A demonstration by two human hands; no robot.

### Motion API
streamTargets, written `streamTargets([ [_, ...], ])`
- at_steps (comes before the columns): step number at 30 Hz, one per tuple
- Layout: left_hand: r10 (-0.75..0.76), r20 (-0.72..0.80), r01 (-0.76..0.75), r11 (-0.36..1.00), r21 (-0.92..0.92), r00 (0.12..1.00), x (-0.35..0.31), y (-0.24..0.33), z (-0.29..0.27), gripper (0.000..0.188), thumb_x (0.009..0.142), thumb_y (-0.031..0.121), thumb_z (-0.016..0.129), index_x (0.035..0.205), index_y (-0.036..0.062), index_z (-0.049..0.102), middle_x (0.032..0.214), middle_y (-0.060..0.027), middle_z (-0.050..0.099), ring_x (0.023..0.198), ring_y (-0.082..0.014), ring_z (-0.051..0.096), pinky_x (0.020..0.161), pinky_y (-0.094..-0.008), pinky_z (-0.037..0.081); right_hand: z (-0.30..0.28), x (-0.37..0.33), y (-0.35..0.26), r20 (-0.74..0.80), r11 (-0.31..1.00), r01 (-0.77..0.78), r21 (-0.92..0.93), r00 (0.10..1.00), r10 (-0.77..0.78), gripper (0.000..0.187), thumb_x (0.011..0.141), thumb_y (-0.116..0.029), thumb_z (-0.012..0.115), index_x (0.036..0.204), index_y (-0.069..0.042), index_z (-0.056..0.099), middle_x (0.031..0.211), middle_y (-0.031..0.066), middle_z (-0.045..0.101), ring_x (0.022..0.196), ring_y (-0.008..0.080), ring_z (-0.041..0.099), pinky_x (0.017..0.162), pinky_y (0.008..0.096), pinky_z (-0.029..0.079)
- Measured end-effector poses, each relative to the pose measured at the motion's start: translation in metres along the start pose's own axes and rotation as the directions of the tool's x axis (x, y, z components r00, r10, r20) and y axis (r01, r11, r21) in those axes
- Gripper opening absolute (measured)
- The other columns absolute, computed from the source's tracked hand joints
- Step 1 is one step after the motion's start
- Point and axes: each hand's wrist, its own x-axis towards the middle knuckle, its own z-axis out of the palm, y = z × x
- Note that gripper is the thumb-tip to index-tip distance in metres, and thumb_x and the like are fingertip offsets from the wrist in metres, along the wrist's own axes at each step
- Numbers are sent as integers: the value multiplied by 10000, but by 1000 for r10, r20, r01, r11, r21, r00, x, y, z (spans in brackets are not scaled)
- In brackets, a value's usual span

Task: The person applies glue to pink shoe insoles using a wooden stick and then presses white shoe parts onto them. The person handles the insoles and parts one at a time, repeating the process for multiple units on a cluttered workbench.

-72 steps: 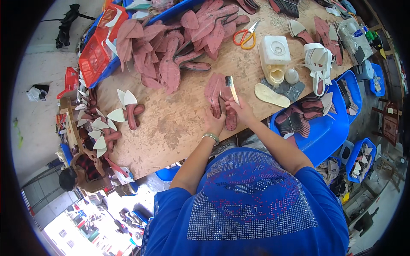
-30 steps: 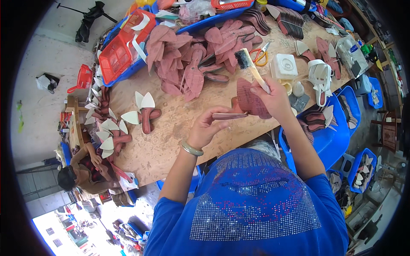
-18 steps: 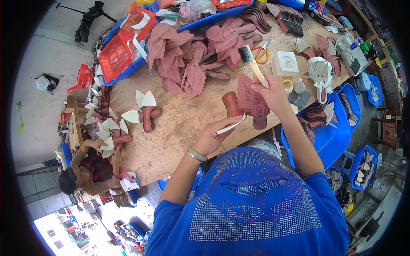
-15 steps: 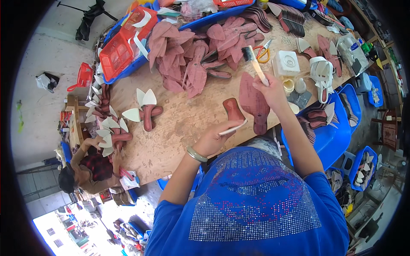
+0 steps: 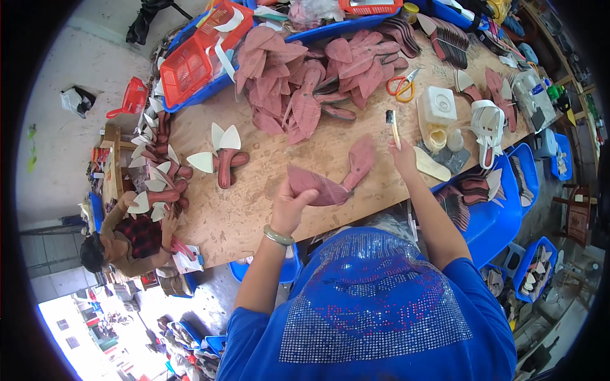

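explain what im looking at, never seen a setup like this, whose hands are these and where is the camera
There is no robot here: these are a person's bare hands. The view comes from the left of two fisheye cameras worn on the head, looking down, so straight edges bend. The left hand holds a reddish, sole-shaped piece; the right hand holds a dark-bristled brush. On the wooden table lie a pile of reddish pieces, scissors and a white container. Another person sits at the left.
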Motion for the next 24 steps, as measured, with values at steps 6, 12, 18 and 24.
streamTargets([
  [6, 48, -96, -105, 606, -789, 994, 39, -13, 4, 491, 946, 246, 572, 1391, 136, 394, 840, 10, 516, 705, -95, 514, 666, -241, 438, -28, -66, -140, 614, 880, -352, 318, 784, 92, 158, 893, -224, 614, 966, -85, 605, 877, 42, 698, 540, 30, 475, 429, 200, 316],
  [12, 113, 144, 120, 197, -973, 983, 86, -35, 16, 299, 944, 273, 550, 1175, 86, 525, 740, -3, 372, 601, -90, 392, 539, -226, 343, -50, -99, -155, 776, 776, -521, 356, 628, 65, 117, 885, -122, 633, 954, -81, 548, 791, 39, 629, 554, 77, 518, 440, 194, 356],
  [18, -278, -115, 33, 478, -878, 954, 91, -77, 37, 358, 957, 329, 516, 1144, 23, 516, 1034, -95, 570, 938, -208, 581, 812, -312, 491, -59, -119, -143, 554, 640, -485, 595, 825, 111, 155, 834, -30, 683, 873, -84, 543, 710, -4, 558, 628, 83, 554, 533, 208, 420],
  [24, -330, 188, 370, 670, -644, 925, 37, -72, 119, 504, 998, 433, 400, 1241, -1, 482, 1227, -174, 565, 1117, -303, 559, 983, -425, 446, -59, -118, -117, 379, 700, -322, 638, 922, 79, 126, 843, -24, 673, 925, -56, 582, 809, 3, 606, 698, 83, 568, 605, 217, 452],
])
